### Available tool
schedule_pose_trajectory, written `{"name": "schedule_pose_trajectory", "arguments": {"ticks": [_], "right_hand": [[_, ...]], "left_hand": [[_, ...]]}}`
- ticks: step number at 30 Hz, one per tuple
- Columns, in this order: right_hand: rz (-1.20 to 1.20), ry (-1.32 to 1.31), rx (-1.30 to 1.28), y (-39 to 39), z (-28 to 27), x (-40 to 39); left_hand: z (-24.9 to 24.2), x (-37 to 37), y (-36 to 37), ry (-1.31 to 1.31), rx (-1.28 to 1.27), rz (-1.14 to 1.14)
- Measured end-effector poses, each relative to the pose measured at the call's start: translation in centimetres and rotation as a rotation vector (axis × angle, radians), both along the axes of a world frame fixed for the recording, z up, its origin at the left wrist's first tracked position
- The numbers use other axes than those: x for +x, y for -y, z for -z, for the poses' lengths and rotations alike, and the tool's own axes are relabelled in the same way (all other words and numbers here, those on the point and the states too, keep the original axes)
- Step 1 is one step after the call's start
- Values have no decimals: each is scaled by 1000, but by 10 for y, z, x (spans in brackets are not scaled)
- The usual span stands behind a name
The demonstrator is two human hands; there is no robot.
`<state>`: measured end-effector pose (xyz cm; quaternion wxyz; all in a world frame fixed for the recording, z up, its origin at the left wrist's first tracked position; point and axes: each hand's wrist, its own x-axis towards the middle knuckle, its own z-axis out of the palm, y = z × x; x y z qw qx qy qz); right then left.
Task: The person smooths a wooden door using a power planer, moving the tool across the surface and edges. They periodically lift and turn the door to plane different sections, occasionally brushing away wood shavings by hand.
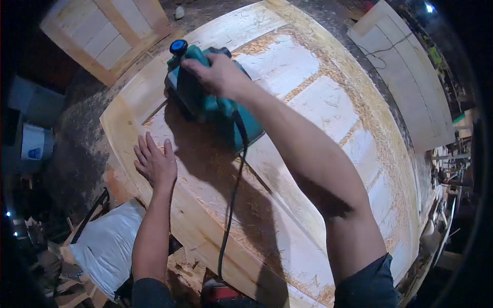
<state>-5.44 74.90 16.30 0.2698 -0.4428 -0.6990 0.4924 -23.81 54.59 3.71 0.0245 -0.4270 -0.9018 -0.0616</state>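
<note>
My right hand (222,77) is wrapped round the top handle of a teal electric planer (250,128). The planer rests on a large pale wooden door (197,233) with a frame and inset panels, and has a black knob with a blue top at its far end. A black power cord (232,197) trails from the tool across the door towards my body. My left hand (157,163) lies flat on the door's left frame piece, fingers spread, holding nothing. The planer's sole is hidden beneath its body.
Curly wood shavings (354,87) cover much of the door, thickest on the right. A second panelled piece (110,36) stands at the upper left, and a pale board (405,77) at the upper right. A white sack (110,246) and wood offcuts lie at the lower left.
</note>
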Motion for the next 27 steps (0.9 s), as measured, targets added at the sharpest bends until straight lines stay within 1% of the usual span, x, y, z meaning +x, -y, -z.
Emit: {"name": "schedule_pose_trajectory", "arguments": {"ticks": [1, 2, 4, 5, 6, 7, 8, 9, 11, 12, 13, 15, 17, 18, 20, 23, 25, 26, 27], "right_hand": [[-26, -43, -19, 11, -2, 12], [-52, 35, -121, 30, -11, 38], [-66, 4, 22, 86, -1, 106], [-75, 21, -109, 123, -17, 148], [-38, 119, -35, 158, -19, 190], [-35, 161, -192, 195, -36, 232], [-78, 201, -236, 232, -32, 281], [-48, 181, -196, 273, -30, 327], [87, 371, -413, 344, -47, 399], [139, 353, -380, 370, -44, 427], [142, 391, -400, 389, -37, 453], [133, 394, -445, 381, -48, 451], [79, 405, -466, 352, -50, 434], [39, 430, -417, 336, -46, 425], [-2, 394, -371, 297, -39, 396], [-28, 291, -291, 223, -41, 319], [-24, 238, -380, 175, -38, 268], [-72, 179, -252, 149, -26, 244], [-64, 219, -214, 122, -27, 212]], "left_hand": [[-4, 2, -3, 3, -13, -5], [0, 0, -5, -14, -34, -15], [-2, 2, -4, -9, -22, -7], [-4, 4, -4, -9, -13, -8], [-3, 5, -4, -25, -9, -12], [-3, 6, -5, -29, -21, -9], [-2, 6, -6, -34, -34, -16], [-3, 6, -6, -40, -49, -28], [-3, 11, -8, -33, -56, -39], [-3, 10, -8, -34, -60, -45], [-3, 9, -10, -40, -56, -48], [-1, 10, -9, -46, -63, -41], [-2, 10, -9, -42, -67, -38], [-2, 10, -9, -41, -69, -37], [0, 8, -9, -54, -65, -37], [-2, 10, -8, -23, -54, -23], [0, 8, -8, -15, -37, -12], [0, 8, -8, -8, -55, -16], [0, 7, -8, -2, -76, -18]]}}
